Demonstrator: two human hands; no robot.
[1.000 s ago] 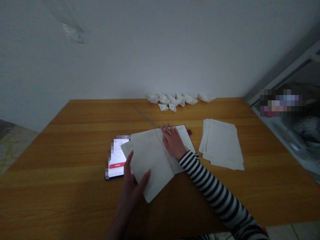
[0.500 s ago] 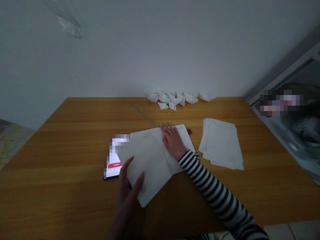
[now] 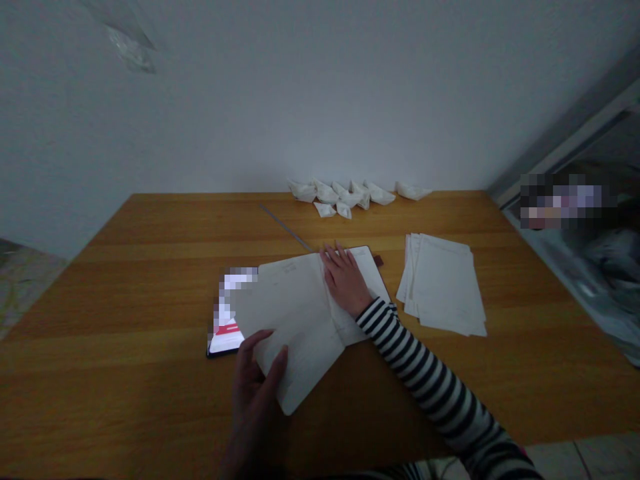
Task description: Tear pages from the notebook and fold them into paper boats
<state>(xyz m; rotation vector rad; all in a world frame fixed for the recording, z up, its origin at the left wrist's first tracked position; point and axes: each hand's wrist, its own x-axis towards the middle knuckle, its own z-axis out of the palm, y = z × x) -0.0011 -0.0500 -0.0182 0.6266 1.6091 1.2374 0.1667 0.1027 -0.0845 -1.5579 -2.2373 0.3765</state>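
Observation:
A notebook lies open at the middle of the table, its left side angled toward me and its pages pale with faint marks. My right hand rests flat on it beside the fold, fingers stretched out and pointing away from me. At the lower left edge, my left hand holds a notebook page, with thumb and index finger showing on top. The other left fingers are hidden. Partly beneath the notebook's left side is a lit tablet or phone, its screen mostly blurred out.
Several folded white paper shapes stand along the wall at the table's back. A stack of loose sheets lies to the right. A thin grey strip runs behind the notebook. The wooden table meets the wall.
My left index finger has curled in and slid slightly toward me on the page. My right hand has stayed in place on the notebook.

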